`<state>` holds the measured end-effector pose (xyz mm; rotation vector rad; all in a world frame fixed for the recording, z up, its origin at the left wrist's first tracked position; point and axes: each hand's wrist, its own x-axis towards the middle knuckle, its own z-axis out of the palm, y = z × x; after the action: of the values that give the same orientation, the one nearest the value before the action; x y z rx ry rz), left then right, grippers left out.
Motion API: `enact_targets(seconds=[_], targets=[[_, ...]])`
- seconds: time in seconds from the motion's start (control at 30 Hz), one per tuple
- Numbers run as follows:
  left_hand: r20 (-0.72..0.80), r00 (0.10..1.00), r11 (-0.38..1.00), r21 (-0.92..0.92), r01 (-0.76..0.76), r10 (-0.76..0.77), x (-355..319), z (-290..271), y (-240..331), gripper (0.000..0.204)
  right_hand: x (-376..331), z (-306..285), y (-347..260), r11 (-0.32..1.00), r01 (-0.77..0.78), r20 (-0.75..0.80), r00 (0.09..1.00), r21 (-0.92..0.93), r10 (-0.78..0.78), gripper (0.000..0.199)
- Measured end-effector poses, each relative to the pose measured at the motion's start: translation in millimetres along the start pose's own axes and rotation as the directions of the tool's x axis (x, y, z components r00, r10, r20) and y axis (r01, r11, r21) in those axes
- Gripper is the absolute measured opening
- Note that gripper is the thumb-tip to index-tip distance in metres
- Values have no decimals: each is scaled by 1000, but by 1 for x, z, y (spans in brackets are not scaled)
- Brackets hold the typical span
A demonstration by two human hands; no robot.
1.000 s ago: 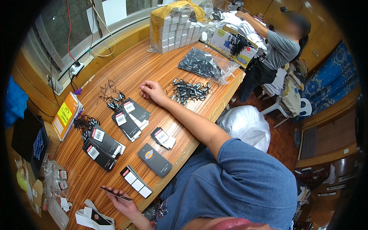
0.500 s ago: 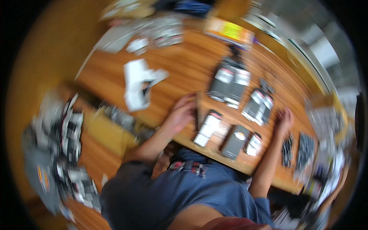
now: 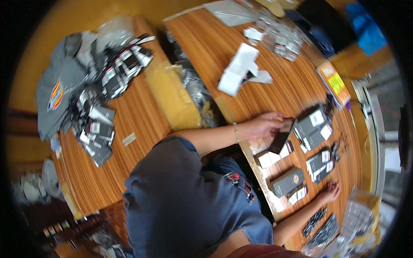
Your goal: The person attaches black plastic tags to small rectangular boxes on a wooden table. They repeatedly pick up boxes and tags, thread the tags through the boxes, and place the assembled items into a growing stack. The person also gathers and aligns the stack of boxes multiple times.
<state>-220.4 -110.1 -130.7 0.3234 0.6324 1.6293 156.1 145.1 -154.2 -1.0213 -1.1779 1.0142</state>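
Right at the near edge of the table (image 3: 206, 47), my left hand (image 3: 264, 127) is closed around a slim black box (image 3: 282, 136), fingers curled over its top end and thumb underneath as far as I can tell. The box is tilted, with its lower end hanging just above a white-labelled box (image 3: 271, 158) that lies flat by the edge. My right hand (image 3: 329, 192) is further along the same edge, resting palm down with the fingers loose and nothing in it, just beside a small labelled pack (image 3: 297, 193).

Between the two hands sits a grey box with an orange mark (image 3: 287, 182). Beyond it, toward the far edge, are two neat groups of dark labelled boxes (image 3: 317, 127). White folded cardboard (image 3: 241, 71) lies near the middle of the table.

Handling-wise, I'd guess the black box is light, stiff card, probably a bit slick. Pinching it by the long edges near the middle seems safest. Held by one end, it could swing or slip out.
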Motion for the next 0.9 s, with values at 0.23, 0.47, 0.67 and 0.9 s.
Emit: enact_targets(seconds=[0.23, 0.47, 0.67, 0.9], targets=[[46, 999, 1000, -7, -8, 8, 2, -4, -5, 35, 3, -12, 5, 999, 40, 129, 991, 5, -41, 15], [18, 1000, 1000, 17, -14, 13, 3, -5, -6, 36, 2, -5, 4, 999, 45, 119, 992, 13, -46, 14], [30, 999, 1000, 13, -13, 13, 3, -6, -6, 35, -2, -4, 0, 999, 24, 128, 991, 37, -29, 15], [45, 999, 1000, 5, -10, 10, 4, -4, -6, 35, -1, -8, 3, 999, 13, 109, 994, 41, -18, 16]])
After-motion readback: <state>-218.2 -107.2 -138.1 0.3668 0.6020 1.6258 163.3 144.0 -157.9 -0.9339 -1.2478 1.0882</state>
